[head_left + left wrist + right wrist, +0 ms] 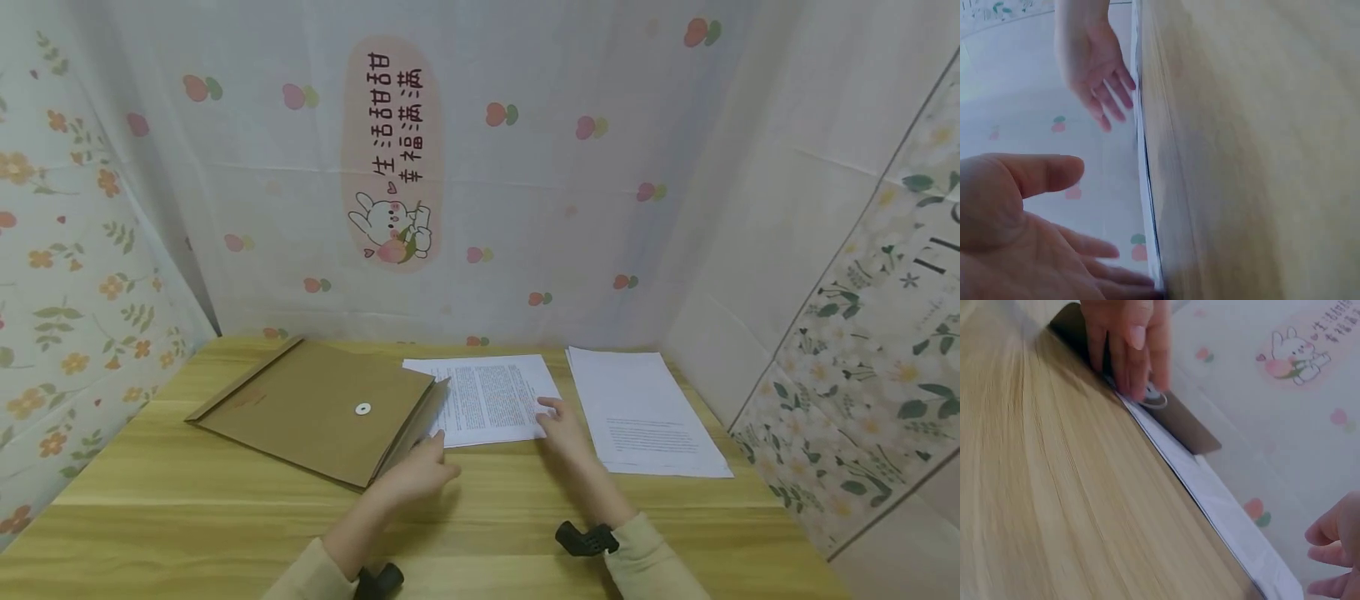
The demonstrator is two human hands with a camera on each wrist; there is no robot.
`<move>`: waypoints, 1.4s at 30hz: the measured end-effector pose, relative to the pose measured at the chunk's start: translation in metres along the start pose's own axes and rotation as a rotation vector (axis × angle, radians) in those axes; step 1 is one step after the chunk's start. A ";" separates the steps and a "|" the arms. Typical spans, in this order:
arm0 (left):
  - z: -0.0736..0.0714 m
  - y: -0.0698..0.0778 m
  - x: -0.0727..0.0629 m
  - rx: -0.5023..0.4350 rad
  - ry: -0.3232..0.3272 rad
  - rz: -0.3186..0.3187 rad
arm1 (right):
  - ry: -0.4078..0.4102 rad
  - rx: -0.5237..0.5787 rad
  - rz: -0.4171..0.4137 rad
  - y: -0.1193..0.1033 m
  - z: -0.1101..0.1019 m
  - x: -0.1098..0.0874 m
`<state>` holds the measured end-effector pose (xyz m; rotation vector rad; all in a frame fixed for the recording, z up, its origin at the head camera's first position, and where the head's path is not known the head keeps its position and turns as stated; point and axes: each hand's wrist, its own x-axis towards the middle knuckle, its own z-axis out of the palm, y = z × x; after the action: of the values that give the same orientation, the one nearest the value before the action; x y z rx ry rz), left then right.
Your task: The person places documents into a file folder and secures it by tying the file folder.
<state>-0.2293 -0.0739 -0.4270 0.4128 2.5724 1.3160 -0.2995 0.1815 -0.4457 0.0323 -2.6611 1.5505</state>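
Paper sheets (495, 402) between, holding the left hand (420, 473) outstretched at the brown envelope flap (421, 419), spreading the right hand (564, 432) loosely by their edge, contact unclear.

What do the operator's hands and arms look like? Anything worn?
Left hand and right hand: no gloves. Beige sleeves end short of the hands. Chunky black wrist devices sit near both cuffs; no cables visible.
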 end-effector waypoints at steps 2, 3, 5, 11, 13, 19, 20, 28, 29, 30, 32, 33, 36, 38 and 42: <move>0.000 -0.001 0.004 -0.011 0.036 -0.027 | 0.008 -0.039 0.021 0.004 -0.004 0.002; 0.000 -0.003 0.007 -0.010 0.061 -0.029 | 0.014 -0.054 0.031 0.005 -0.005 0.002; -0.001 -0.005 0.012 -0.030 0.106 -0.025 | 0.024 -0.073 0.044 0.007 -0.008 0.003; 0.000 -0.003 0.023 -0.090 0.200 0.015 | 0.022 -0.068 0.056 0.009 -0.011 0.004; 0.000 -0.002 0.023 -0.106 0.200 0.034 | 0.022 -0.075 0.054 0.008 -0.011 0.005; -0.003 -0.001 0.020 -0.231 0.149 0.066 | 0.027 -0.074 0.047 0.004 -0.016 0.003; -0.004 -0.001 0.020 -0.246 0.146 0.052 | 0.027 -0.057 0.049 0.003 -0.018 0.002; -0.010 -0.001 0.022 -0.250 0.173 -0.123 | 0.060 0.105 0.091 0.005 -0.030 -0.001; -0.011 -0.001 0.022 -0.247 0.175 -0.131 | 0.064 0.129 0.109 0.005 -0.030 0.000; -0.011 -0.001 0.021 -0.245 0.172 -0.128 | 0.068 0.152 0.121 0.006 -0.031 0.000; -0.012 -0.001 0.021 -0.238 0.167 -0.123 | 0.078 0.199 0.148 0.008 -0.031 0.002; -0.013 -0.001 0.020 -0.231 0.165 -0.122 | 0.080 0.232 0.165 0.008 -0.032 0.002; -0.015 -0.001 0.019 -0.213 0.149 -0.131 | 0.059 0.317 0.202 0.009 -0.031 0.005; -0.016 -0.001 0.019 -0.205 0.141 -0.143 | 0.038 0.373 0.230 0.011 -0.029 0.007; -0.019 -0.004 0.020 -0.219 0.149 -0.171 | 0.027 0.441 0.254 0.013 -0.024 0.008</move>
<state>-0.2546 -0.0835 -0.4207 0.0557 2.4748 1.5940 -0.3072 0.2093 -0.4448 -0.3141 -2.3190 2.1680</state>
